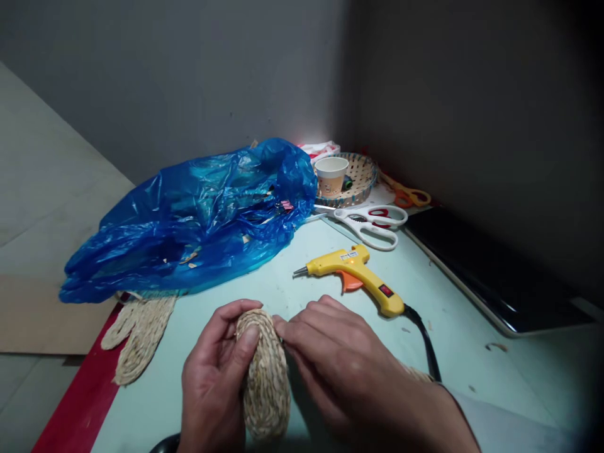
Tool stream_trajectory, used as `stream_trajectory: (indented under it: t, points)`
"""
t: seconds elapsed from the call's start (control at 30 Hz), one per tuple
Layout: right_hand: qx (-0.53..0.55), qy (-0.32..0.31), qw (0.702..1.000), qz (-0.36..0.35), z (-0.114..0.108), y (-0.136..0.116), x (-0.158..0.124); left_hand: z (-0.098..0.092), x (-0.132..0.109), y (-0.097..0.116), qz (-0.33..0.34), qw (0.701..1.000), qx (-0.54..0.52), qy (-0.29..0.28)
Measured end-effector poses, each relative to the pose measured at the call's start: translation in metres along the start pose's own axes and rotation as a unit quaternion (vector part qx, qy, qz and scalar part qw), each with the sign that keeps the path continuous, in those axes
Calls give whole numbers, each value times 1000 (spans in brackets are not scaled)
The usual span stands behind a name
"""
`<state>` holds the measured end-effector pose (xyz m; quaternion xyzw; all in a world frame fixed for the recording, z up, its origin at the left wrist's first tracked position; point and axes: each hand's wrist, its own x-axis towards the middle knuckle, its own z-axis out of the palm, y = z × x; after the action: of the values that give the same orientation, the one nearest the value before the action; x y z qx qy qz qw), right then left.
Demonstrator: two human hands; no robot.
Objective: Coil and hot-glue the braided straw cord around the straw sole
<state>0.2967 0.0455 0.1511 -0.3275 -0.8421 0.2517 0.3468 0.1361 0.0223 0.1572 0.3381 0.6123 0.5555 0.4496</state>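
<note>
My left hand (221, 371) is closed around an oval coil of straw braid (267, 384), its thumb pressed on the front near the top. The coil stands upright, with rows of braid wound tightly. My right hand (335, 358) is closed at the coil's upper right edge, thumb and forefinger pinching the braid there. A short length of straw braid (415, 372) shows behind the right wrist; its path under the hand is hidden. Beyond the right hand, a yellow glue gun (363, 270) lies on its side, nozzle pointing left.
A crumpled blue plastic bag (198, 214) covers the back left, beside flat straw pieces (146, 340). White-handled scissors (372, 220), a paper cup (331, 176), a woven basket (365, 179) and orange-handled scissors (410, 194) stand behind. A black flat device (491, 270) lies right. Walls close the back.
</note>
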Motion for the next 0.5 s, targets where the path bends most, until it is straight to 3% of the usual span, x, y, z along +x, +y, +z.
stream_trajectory:
  t: [0.1,0.33,0.5]
  points:
    - [45,-21,998,33,-3,-1,1,1,-1,0,0,1000,-16,-16]
    - [71,11,997,4,-17,-2,5,-1,-3,3,-10,995,-35,-98]
    - [68,-52,995,54,-32,-3,3,-6,2,5,-22,992,-32,-118]
